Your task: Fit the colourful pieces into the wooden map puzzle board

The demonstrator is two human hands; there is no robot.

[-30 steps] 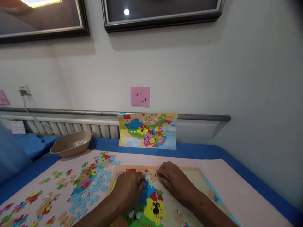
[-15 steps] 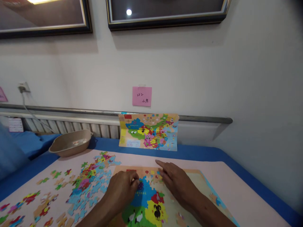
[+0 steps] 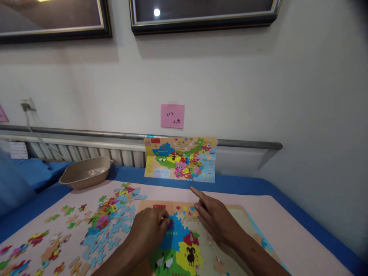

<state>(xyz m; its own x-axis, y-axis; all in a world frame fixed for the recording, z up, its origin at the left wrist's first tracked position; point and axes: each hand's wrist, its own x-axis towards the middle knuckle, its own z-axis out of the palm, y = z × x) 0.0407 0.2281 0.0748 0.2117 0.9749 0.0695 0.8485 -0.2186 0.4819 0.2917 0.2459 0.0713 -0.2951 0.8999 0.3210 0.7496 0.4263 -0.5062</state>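
Note:
My left hand (image 3: 151,230) rests over the left part of a partly filled map puzzle (image 3: 169,245), its fingers curled in a pinch; whatever they hold, if anything, is hidden. My right hand (image 3: 214,214) hovers above the puzzle's upper middle, index finger stretched out and the others loosely bent, with nothing seen in it. Between the hands show a blue region, a yellow one with a black ram, and a green one with two cranes. Past the right fingertip, a printed map sheet (image 3: 181,159) leans upright against the rail, showing the same picture.
Loose puzzle pieces (image 3: 102,222) lie spread on the pink sheet left of the board. A brown basin (image 3: 86,172) with a few pieces stands at the back left. A metal rail (image 3: 247,145) runs along the wall, below a pink note (image 3: 172,116).
My right hand has lifted slightly and its index finger now reaches farther forward, toward the printed map sheet. The left hand has stayed in place.

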